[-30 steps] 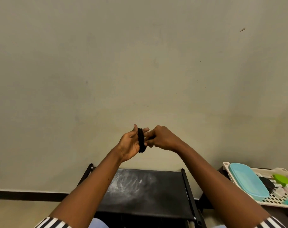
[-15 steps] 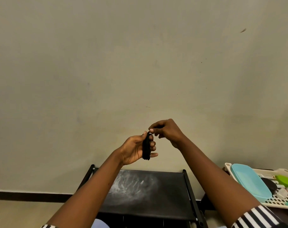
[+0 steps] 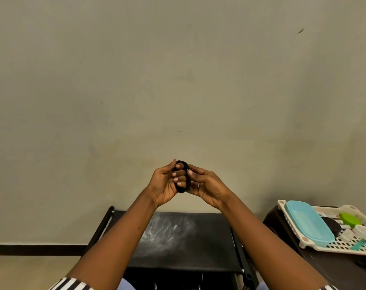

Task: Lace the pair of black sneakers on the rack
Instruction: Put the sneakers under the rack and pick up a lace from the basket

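Lace [image 3: 181, 177]: we held it bundled at frame centre, likely to unwind.
Left hand [image 3: 165, 183]: fingers curled round it.
Right hand [image 3: 205, 183]: pinching its side.

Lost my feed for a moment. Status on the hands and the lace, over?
Left hand grips black lace bundle, fingers curled through it. Right hand pinches its far side. Both raised above rack; sneakers not in view.

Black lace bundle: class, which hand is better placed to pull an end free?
Probably right. The left hand is curled round the black lace bundle; the right hand touches its side.
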